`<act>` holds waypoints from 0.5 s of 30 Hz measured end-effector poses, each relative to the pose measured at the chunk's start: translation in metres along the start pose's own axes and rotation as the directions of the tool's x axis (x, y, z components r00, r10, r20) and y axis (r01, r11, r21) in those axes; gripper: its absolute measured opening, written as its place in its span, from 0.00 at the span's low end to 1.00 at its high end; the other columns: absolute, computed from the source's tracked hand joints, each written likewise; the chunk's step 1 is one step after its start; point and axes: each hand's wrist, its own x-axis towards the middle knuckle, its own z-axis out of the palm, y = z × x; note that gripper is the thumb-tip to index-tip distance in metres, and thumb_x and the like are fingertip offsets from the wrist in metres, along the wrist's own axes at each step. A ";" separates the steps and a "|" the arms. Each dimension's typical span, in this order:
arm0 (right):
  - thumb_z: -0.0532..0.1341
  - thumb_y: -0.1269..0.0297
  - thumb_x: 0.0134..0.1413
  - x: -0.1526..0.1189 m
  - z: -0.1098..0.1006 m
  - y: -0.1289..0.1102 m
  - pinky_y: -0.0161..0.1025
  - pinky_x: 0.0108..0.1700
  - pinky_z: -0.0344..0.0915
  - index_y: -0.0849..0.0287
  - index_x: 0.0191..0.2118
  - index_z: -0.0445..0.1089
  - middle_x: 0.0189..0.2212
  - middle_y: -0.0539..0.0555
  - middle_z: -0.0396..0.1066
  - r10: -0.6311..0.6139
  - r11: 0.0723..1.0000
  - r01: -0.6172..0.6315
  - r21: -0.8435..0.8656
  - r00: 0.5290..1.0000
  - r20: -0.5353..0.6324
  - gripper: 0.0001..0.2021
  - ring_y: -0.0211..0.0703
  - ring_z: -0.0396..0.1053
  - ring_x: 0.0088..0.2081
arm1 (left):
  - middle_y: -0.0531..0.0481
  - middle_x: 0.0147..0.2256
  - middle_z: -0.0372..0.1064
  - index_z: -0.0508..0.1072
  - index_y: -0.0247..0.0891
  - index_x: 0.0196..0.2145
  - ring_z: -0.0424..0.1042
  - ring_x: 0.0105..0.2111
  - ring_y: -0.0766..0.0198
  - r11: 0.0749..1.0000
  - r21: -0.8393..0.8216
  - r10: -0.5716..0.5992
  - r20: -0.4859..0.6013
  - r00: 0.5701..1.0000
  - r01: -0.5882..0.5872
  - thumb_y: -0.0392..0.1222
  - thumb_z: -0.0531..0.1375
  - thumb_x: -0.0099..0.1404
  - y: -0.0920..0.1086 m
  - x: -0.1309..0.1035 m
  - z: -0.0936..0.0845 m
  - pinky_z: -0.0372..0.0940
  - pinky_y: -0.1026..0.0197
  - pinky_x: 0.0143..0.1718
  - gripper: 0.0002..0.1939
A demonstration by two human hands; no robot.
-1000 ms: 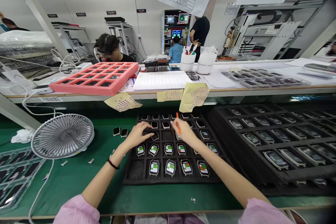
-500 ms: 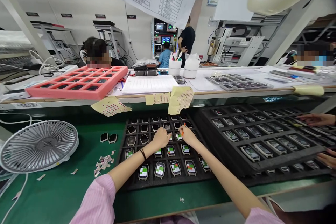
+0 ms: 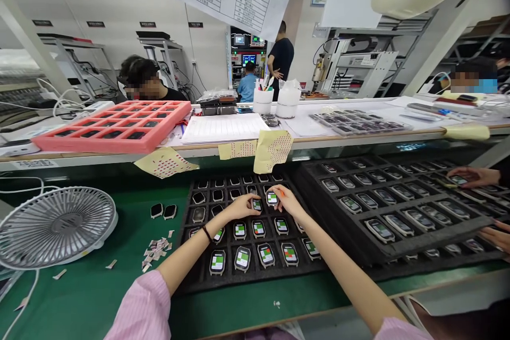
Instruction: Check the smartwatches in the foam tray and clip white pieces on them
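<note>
My left hand (image 3: 242,207) is closed, thumb and fingers at the sides of a smartwatch body (image 3: 257,205) with a lit green-and-white screen. Just right of it, my right hand (image 3: 287,201) grips a second lit smartwatch (image 3: 272,198) by its edge. A small orange piece (image 3: 280,191) shows among the right-hand fingers; its kind is unclear. Both hands are over a black foam tray (image 3: 247,278) divided into compartments. Watches with lit green, white and red screens, such as one watch (image 3: 266,255), fill the near rows. Dark-screened watches lie in the far rows.
Two dark watches (image 3: 163,211) and a heap of small paper tabs (image 3: 156,248) lie on the green mat (image 3: 131,297). A fan (image 3: 59,228) stands left. Stacked black trays (image 3: 392,249) are at right, with a co-worker's hands (image 3: 478,176) over them. A shelf holds a pink foam tray (image 3: 151,143).
My right hand has raised a watch slightly out of the tray, its screen now facing me. My left fingers have closed about the neighbouring watch. The view has shifted slightly.
</note>
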 end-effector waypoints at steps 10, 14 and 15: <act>0.69 0.63 0.44 -0.015 0.012 -0.070 0.30 0.19 0.62 0.60 0.47 0.67 0.37 0.55 0.72 -0.181 0.927 0.057 0.372 0.934 0.307 0.22 0.39 0.73 0.29 | 0.44 0.42 0.71 0.60 0.37 0.57 0.73 0.37 0.62 0.930 -0.355 0.012 -0.229 0.973 -0.095 0.47 0.59 0.62 0.037 -0.069 -0.047 0.66 0.60 0.35 0.28; 0.67 0.62 0.48 -0.016 0.024 -0.087 0.28 0.17 0.60 0.60 0.46 0.67 0.36 0.54 0.72 -0.239 0.933 0.117 0.339 0.909 0.343 0.18 0.37 0.72 0.26 | 0.44 0.43 0.71 0.62 0.38 0.55 0.73 0.38 0.62 0.911 -0.385 0.035 -0.285 0.958 -0.148 0.48 0.61 0.60 0.048 -0.088 -0.056 0.67 0.58 0.40 0.28; 0.66 0.62 0.49 -0.016 0.027 -0.090 0.28 0.16 0.58 0.60 0.45 0.67 0.36 0.54 0.72 -0.245 0.939 0.133 0.317 0.906 0.346 0.17 0.35 0.72 0.25 | 0.45 0.42 0.72 0.63 0.37 0.54 0.73 0.38 0.61 0.908 -0.387 0.039 -0.303 0.952 -0.160 0.48 0.62 0.59 0.047 -0.090 -0.057 0.67 0.58 0.40 0.27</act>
